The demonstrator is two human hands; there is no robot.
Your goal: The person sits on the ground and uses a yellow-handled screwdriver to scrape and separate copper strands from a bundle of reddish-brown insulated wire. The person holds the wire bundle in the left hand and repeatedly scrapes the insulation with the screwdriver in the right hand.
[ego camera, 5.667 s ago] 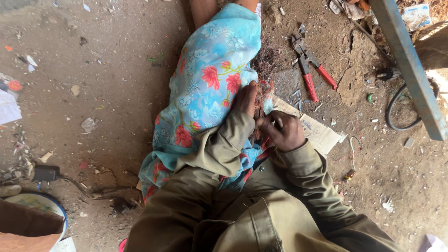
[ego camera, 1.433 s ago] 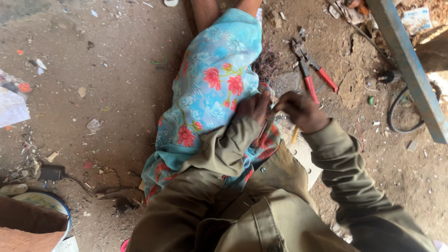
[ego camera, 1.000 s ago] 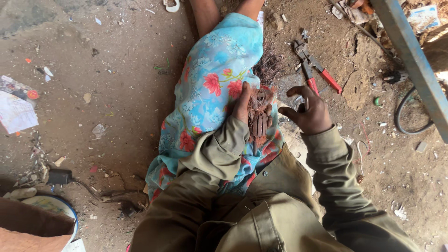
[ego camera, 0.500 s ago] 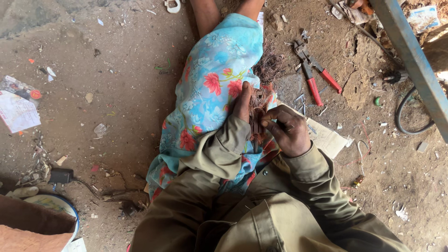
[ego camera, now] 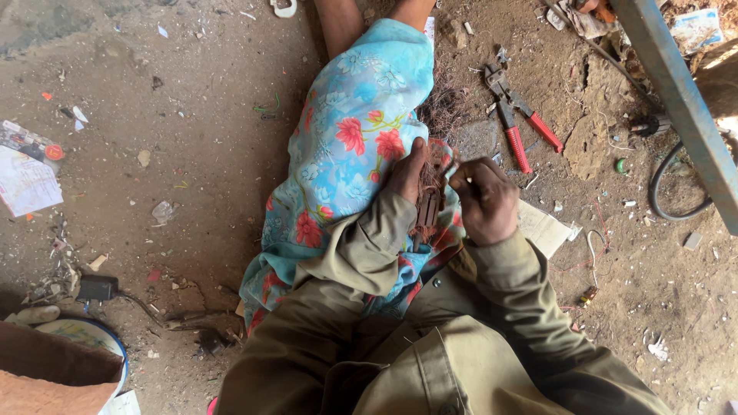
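Observation:
I sit on a dirt floor with a blue flowered cloth (ego camera: 350, 146) over my outstretched leg. My left hand (ego camera: 407, 170) grips a rusty brown slotted metal piece (ego camera: 427, 211) with frayed thin wires at its ends, held against the cloth. My right hand (ego camera: 484, 201) is closed just to the right of it, fingertips pinching at the wires near the top of the piece; a thin tool may be in the fist, but I cannot tell. Olive sleeves cover both arms.
Red-handled cutters (ego camera: 519, 123) lie on the dirt beyond my right hand. A sheet of paper (ego camera: 544, 227) sits under my right wrist. A blue metal bar (ego camera: 680, 100) and black cable (ego camera: 667, 192) stand at the right. A round basin (ego camera: 81, 346) and small black box (ego camera: 96, 288) lie at the lower left.
My right hand lifted away open about a second ago, then came back closed onto the wire end of the piece. The left hand kept its hold throughout.

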